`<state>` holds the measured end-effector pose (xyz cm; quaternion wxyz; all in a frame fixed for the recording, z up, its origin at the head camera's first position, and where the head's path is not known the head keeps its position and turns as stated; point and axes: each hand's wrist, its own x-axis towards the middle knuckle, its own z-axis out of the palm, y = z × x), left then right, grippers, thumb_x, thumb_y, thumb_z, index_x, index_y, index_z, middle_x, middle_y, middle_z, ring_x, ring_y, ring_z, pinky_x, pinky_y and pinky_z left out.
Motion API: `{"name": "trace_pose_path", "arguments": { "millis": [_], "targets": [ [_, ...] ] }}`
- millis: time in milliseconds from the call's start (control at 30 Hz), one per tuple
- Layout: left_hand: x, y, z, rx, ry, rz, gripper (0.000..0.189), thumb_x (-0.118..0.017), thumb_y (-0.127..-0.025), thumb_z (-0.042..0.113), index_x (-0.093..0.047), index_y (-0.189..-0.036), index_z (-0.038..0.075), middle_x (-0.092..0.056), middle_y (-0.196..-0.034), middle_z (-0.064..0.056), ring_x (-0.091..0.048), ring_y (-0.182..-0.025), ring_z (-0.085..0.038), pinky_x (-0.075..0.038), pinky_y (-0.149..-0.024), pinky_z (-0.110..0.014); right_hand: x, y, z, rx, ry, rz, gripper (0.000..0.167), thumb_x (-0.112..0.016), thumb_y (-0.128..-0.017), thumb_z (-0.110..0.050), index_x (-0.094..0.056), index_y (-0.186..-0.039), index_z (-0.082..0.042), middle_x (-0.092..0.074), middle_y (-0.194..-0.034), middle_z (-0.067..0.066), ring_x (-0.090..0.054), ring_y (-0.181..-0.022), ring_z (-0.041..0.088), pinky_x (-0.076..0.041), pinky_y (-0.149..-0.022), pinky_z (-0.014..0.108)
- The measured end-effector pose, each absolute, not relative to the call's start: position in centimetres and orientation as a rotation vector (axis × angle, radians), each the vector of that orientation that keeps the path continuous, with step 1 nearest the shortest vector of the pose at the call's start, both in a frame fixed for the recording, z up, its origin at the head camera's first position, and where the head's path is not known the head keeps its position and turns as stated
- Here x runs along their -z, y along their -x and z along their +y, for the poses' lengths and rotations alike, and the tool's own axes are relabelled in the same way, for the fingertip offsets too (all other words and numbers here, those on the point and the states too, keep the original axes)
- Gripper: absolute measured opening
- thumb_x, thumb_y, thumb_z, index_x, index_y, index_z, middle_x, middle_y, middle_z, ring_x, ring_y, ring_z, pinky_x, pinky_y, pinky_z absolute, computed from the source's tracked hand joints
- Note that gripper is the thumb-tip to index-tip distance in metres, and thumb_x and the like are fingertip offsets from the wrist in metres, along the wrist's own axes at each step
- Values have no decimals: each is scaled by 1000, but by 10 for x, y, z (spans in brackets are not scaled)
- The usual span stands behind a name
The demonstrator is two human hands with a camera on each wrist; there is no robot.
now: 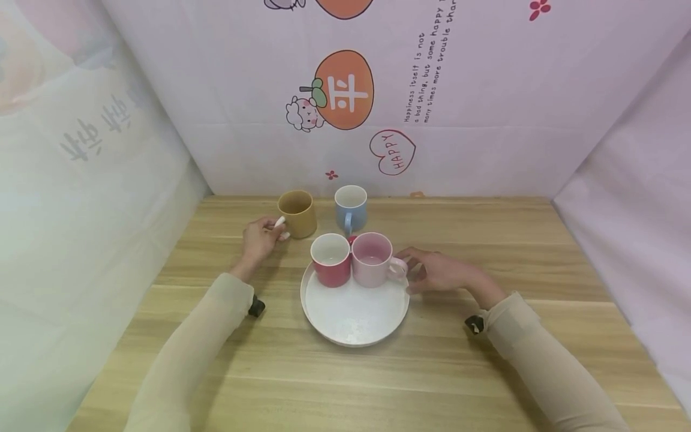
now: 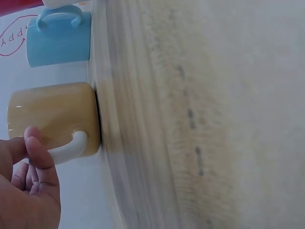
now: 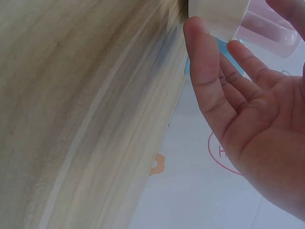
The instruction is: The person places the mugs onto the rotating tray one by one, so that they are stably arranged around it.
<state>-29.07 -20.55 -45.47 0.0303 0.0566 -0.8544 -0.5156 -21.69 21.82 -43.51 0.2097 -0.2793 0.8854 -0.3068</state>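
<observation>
Ideally, the grip at the far left should stay a light, sure pinch: the left hand [image 1: 261, 239] holds the yellow mug [image 1: 303, 224] by its white handle [image 2: 71, 149], thumb and forefinger meeting on it while the other fingers bend below. The mug looks upright on the table [image 1: 378, 390], left of the blue mug [image 1: 357, 218] with a gap between them, though a dark line under its base leaves it unclear whether it bears its full weight there. Since the hold is all on one side, the body would probably want to tip right, so a firm pinch and a level wrist matter more than speed. For any lift, going straight up first and then swinging wide of the red mug [image 1: 333, 276] would be safest. That one sits beside the pink mug [image 1: 369, 275] on the far half of the tray [image 1: 353, 315], leaving the near half as the roomier side. At the tray's right, the right hand [image 1: 439, 270] is wide and loose, grasping nothing, its fingertips close to the pink handle; whether they touch it I cannot tell. Steadying the rim lightly would serve better than nudging that handle.
</observation>
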Motion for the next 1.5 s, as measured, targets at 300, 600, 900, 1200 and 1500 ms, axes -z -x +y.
{"name": "trace_pose_path", "arguments": {
  "millis": [300,600,900,1200,1500],
  "targets": [
    [457,283,-209,1559,-165,-2594,27,-69,-94,14,-68,-115,-3,-68,-104,-17,-73,-87,-37,-57,-56,-20,435,216,217,844,741,2453,72,-80,-84,-29,-42,-144,-20,-64,-128,13,-68,-104,23,-55,-95,46],
    [452,273,-210,1648,-142,-2553,28,-68,-95,13,-67,-118,-3,-66,-102,-15,-72,-91,-42,-63,-71,-36,435,213,217,853,694,2433,77,-81,-84,-30,-39,-149,-25,-62,-131,13,-68,-103,22,-56,-94,44],
    [445,264,-211,1726,-193,-2551,30,-67,-96,15,-65,-122,-1,-64,-105,-13,-73,-93,-36,-62,-80,-40,436,211,218,859,708,2431,80,-81,-83,-33,-38,-150,-27,-63,-130,12,-67,-105,23,-55,-95,46],
    [439,254,-216,1752,-166,-2510,30,-67,-96,16,-66,-120,-2,-63,-105,-12,-72,-76,-11,-63,-75,-29,433,212,216,866,703,2435,79,-82,-82,-30,-40,-149,-25,-63,-129,13,-68,-103,24,-56,-94,44],
    [433,244,-221,1727,-131,-2472,28,-69,-95,16,-68,-115,-2,-62,-98,-8,-73,-75,-15,-61,-68,-23,431,211,215,867,707,2436,79,-83,-82,-31,-40,-148,-23,-64,-128,13,-69,-103,23,-57,-93,42]
  ]
}}
